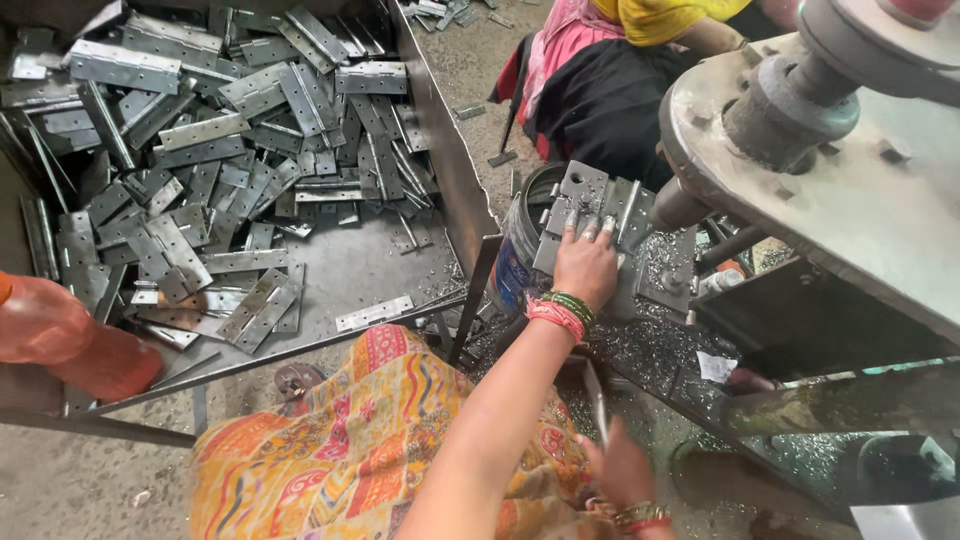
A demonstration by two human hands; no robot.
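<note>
My left hand (586, 262) reaches forward and lies palm down on a stack of grey metal hinge plates (585, 190) that sits on the bed of the press machine (800, 150). Red and green bangles circle that wrist. My right hand (618, 466) stays low by my lap, closed around a thin metal hinge strip (597, 400) that points upward. My patterned orange garment (350, 450) fills the bottom of the view.
A large metal tray (440, 130) on the left holds several loose hinges (220, 130). An orange bottle (70, 345) lies at its near left corner. A blue tin (512, 265) stands beside the plates. Metal shavings (650, 350) cover the floor. Another person (610, 70) sits beyond.
</note>
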